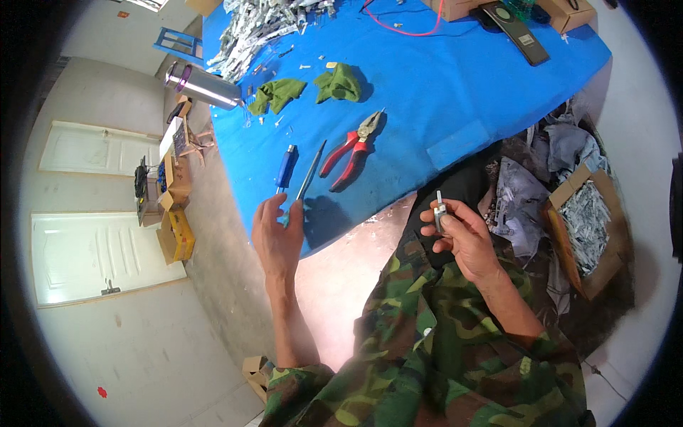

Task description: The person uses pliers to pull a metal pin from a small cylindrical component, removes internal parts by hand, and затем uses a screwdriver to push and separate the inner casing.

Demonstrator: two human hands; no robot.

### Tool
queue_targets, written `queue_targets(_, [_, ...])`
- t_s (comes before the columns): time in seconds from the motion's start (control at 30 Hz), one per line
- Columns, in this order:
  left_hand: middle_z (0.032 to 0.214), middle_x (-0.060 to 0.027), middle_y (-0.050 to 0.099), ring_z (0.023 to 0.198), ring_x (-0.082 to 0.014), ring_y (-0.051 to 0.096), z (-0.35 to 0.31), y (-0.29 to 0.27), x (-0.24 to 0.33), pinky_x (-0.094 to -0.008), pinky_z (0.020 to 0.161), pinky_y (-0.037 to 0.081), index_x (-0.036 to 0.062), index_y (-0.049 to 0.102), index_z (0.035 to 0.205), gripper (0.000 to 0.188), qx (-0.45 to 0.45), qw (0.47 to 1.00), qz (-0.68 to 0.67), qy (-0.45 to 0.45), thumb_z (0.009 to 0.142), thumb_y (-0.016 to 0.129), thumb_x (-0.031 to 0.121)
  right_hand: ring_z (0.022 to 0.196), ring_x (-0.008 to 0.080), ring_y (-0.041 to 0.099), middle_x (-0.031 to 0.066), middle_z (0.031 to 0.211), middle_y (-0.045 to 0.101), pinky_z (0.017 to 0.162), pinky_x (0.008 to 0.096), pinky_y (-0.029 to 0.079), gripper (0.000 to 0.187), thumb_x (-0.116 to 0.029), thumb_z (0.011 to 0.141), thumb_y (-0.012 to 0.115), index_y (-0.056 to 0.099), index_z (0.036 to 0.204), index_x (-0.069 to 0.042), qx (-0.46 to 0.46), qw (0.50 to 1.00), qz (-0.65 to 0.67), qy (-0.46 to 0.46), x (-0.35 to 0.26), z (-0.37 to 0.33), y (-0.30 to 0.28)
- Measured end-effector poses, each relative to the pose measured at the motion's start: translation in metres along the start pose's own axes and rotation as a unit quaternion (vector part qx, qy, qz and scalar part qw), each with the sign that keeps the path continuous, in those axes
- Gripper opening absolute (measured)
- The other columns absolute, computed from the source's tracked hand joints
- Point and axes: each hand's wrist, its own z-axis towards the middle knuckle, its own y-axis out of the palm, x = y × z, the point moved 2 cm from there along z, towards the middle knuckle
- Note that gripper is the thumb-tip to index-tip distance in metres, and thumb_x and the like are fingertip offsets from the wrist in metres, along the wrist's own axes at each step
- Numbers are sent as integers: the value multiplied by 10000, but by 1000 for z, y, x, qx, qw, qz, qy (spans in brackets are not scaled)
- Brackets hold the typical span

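My left hand (277, 231) is at the near left edge of the blue-covered table. Its thumb and fingers close around the teal handle of a screwdriver (311, 171), whose shaft points away from me. Beside it lies a blue-handled tool (286, 167), its near end close to my fingertips. Pliers (353, 151) with red grips rest to the right, jaws pointing away. Off the table's near edge, my right hand (462, 238) pinches a small silver metal part (440, 206) with a thin shaft sticking up. My fingers cover some of that part.
Two green cloths (277, 95) lie beyond the tools on the blue table (413, 107). A steel flask (206, 87) lies at the left edge, near a heap of silvery strips (252, 32). At right stand grey bags (523, 199) and a cardboard box (605, 256) of strips.
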Motion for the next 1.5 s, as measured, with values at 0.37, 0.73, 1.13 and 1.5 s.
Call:
queue_targets(0.37, [1134,-136,704,1098,-309,647,43,54,77,-431,894,529,51,697,1211,546,-74,975,91,186,803,851,381,1065,175,688,100,1223,690,729,262,562,287,-176,1053,563,574,1305,-41,3,1000,-3,8,17,0,-9])
queue_targets(0.73, [1046,-178,702,893,-292,702,52,51,77,-401,780,552,-41,705,1084,541,-204,973,-2,105,752,771,380,1093,188,697,108,1241,691,722,253,579,309,-182,1049,591,571,1324,-42,-5,998,53,-15,15,3,-20])
queue_targets(1.13, [1083,-198,686,907,-277,700,-114,65,99,-355,830,560,-69,521,1320,701,-444,581,-653,-200,858,713,422,994,182,715,133,1215,696,716,259,569,345,-131,1015,625,581,1337,-16,-16,997,16,-81,-23,-20,-26])
queue_targets(1.5, [915,-138,708,826,-199,679,-109,38,120,-352,769,532,-20,611,1260,325,-464,847,-261,9,972,616,129,889,145,707,112,1182,692,680,240,581,340,-124,1016,631,595,1324,16,-15,996,-10,-84,-36,-33,-24])
